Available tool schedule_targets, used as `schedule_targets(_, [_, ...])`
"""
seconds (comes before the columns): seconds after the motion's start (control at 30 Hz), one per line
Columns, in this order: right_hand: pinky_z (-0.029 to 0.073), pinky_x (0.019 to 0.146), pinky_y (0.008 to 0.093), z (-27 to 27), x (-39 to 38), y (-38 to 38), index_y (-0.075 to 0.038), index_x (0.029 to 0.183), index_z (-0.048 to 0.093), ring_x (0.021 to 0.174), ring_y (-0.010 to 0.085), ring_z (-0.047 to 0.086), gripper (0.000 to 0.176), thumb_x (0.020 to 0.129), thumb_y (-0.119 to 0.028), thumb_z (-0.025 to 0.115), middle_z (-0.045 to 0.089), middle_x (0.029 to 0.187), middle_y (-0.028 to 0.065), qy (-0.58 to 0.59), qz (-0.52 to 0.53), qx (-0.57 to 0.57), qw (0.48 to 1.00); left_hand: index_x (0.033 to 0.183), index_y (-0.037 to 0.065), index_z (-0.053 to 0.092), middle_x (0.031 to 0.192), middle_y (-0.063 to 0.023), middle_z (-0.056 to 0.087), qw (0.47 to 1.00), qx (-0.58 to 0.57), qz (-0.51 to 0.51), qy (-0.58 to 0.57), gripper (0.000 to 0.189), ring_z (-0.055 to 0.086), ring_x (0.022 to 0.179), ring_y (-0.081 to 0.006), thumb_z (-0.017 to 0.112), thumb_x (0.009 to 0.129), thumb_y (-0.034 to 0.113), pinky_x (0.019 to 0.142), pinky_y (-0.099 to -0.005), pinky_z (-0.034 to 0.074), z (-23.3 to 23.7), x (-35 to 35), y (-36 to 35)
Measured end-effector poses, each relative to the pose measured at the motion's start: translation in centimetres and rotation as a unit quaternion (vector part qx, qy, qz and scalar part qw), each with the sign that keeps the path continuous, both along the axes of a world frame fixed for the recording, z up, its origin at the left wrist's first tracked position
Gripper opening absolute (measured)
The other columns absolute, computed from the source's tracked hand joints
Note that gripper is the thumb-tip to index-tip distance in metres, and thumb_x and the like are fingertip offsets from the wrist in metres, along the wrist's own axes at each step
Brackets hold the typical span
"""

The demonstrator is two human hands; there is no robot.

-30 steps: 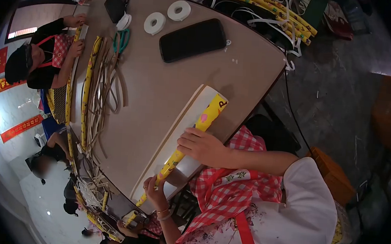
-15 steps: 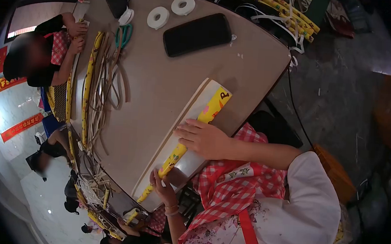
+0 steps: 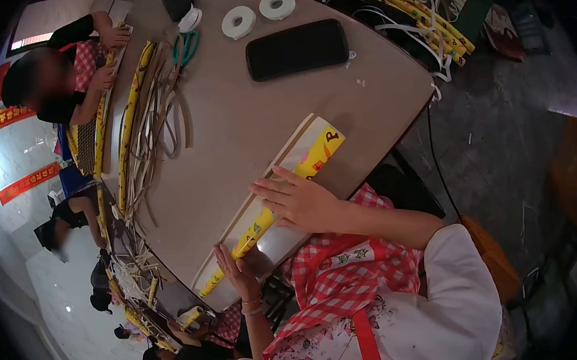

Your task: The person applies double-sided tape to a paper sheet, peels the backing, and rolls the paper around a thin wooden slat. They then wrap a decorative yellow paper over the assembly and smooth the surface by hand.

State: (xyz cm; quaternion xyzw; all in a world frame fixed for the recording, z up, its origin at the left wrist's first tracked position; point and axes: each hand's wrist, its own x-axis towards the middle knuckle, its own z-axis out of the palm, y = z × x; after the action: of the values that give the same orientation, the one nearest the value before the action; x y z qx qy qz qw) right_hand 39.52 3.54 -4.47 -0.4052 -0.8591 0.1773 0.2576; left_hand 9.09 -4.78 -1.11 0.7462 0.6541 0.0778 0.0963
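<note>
Head view, hands (image 3: 297, 204) on strip (image 3: 317, 156), table edge (image 3: 379, 141)

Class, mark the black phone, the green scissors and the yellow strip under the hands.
black phone (image 3: 297, 49), head view, screen middle.
green scissors (image 3: 183, 47), head view, handles.
yellow strip (image 3: 318, 152), head view, upper end.

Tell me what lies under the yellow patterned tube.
A long white sheet lies under the yellow patterned tube, on the table. The right hand covers its middle; the left hand touches its lower end.
</note>
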Motion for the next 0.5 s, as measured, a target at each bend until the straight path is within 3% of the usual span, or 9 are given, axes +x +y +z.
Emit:
schedule_targets(0.2, [0.010,0.118,0.0494,0.8,0.1,0.4,-0.003,0.141,0.040,0.142,0.0236,0.027,0.071,0.092,-0.053,0.047,0.037,0.149,0.0120,-0.008,-0.008,0.001,1.000,0.148,0.000,0.026,0.153,-0.0214,0.024,1.000,0.004,0.009,0.001,0.062,0.022,0.143,-0.0371,0.026,0.103,0.043,0.115,-0.0488,0.015,0.1,0.6,0.6])
schedule_targets(0.5, [0.011,0.117,0.0496,0.7,-0.6,0.9,-0.007,0.141,0.041,0.142,0.0203,0.026,0.072,0.090,-0.057,0.045,0.034,0.151,0.0083,-0.037,-0.029,-0.005,0.999,0.148,0.000,0.025,0.154,-0.0215,0.023,1.000,0.018,-0.002,0.008,0.063,0.021,0.143,-0.0373,0.024,0.103,0.043,0.116,-0.0479,0.014,-0.1,0.2,1.2])
